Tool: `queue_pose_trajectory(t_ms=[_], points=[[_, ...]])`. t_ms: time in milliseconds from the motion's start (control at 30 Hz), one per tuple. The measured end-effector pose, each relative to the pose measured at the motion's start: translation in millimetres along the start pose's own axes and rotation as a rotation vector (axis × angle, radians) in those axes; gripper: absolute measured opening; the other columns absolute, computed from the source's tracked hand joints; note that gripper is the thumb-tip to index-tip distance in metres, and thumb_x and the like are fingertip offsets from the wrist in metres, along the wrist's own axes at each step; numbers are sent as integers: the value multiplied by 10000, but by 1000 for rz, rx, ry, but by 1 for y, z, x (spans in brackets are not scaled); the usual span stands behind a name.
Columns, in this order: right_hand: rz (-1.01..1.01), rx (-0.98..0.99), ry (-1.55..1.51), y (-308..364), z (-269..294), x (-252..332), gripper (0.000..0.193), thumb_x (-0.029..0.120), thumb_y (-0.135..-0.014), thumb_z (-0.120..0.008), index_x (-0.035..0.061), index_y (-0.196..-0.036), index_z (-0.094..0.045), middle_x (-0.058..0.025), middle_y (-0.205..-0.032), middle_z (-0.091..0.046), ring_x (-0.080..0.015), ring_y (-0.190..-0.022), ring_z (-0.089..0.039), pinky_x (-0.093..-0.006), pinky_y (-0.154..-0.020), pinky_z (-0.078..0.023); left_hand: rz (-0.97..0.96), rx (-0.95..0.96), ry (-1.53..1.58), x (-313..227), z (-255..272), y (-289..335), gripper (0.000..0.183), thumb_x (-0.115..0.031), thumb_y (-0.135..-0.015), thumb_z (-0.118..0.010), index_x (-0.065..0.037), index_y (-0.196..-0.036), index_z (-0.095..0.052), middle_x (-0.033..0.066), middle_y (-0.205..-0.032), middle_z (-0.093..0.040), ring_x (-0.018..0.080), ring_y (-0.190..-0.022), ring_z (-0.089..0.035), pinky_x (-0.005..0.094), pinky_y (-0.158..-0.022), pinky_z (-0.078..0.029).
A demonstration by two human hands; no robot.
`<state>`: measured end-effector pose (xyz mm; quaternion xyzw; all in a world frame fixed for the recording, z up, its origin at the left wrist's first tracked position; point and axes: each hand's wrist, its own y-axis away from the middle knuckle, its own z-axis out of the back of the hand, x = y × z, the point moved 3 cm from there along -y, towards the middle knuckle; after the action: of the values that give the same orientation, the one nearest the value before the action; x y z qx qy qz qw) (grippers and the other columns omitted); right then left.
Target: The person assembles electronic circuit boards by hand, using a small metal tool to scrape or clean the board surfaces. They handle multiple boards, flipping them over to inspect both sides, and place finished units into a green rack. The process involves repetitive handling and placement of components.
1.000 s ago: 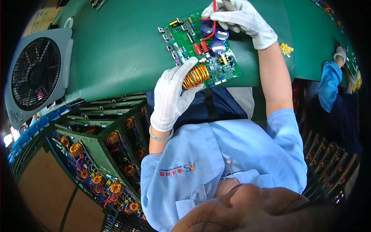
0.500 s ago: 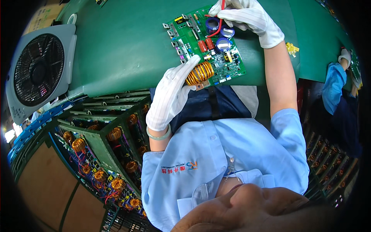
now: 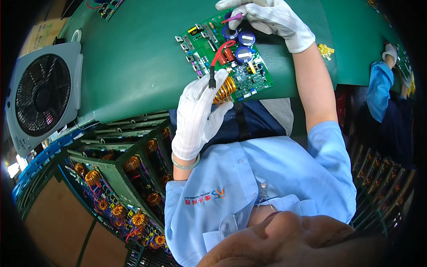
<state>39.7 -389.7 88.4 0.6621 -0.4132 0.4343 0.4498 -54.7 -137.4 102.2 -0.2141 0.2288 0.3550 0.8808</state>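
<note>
A green circuit board [image 3: 209,49] lies near the front edge of the green tabletop, with blue-topped capacitors [image 3: 244,54] and a copper-wound coil [image 3: 225,89] at its near end. Around this coil my left hand [image 3: 193,115], in a white glove, steadies the board, thumb at the near side. A red wire [image 3: 216,58] arches over the components, its black-sleeved end resting by my left fingers. At the board's far edge my gloved right hand [image 3: 271,24] pinches a short wire in a purple sleeve [image 3: 233,18], the index finger stretched out above it.
A grey box fan [image 3: 44,91] stands on the left. Below it, green racks [image 3: 104,167] hold several boards with copper coils. Another board [image 3: 106,8] sits at the far left, yellow parts [image 3: 326,51] on the right. A co-worker's gloved hand [image 3: 390,52] is at far right.
My right hand has let go of the red wire, which now bends back toward my left hand. It now pinches the purple-sleeved wire. The board appears slightly farther left in view.
</note>
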Motion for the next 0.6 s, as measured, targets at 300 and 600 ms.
queue_pose_trajectory(t_ms=[300, 600], points=[[206, -118, 106, -6, 9, -5, 265, 147, -961, -652, -15, -1151, -740, -79, -881, -759, -41, -468, -424, -203, -430, -318, 12, -152, 19, 4, -14, 3, 617, -83, -747, -858, -42, -1320, -632, 141, -1216, -717, 338, -1009, -698, 400, -909, -524], [255, -391, 356, -24, 21, -38, 308, 266, -1005, -617, 49, -1197, -722, 6, -801, -708, -65, -592, -500, -232, -561, -422, 182, -482, -209, 18, -22, -4, 619, -172, -745, -873, -44, -1310, -655, 130, -1072, -738, 297, -834, -689, 365, -783, -548]])
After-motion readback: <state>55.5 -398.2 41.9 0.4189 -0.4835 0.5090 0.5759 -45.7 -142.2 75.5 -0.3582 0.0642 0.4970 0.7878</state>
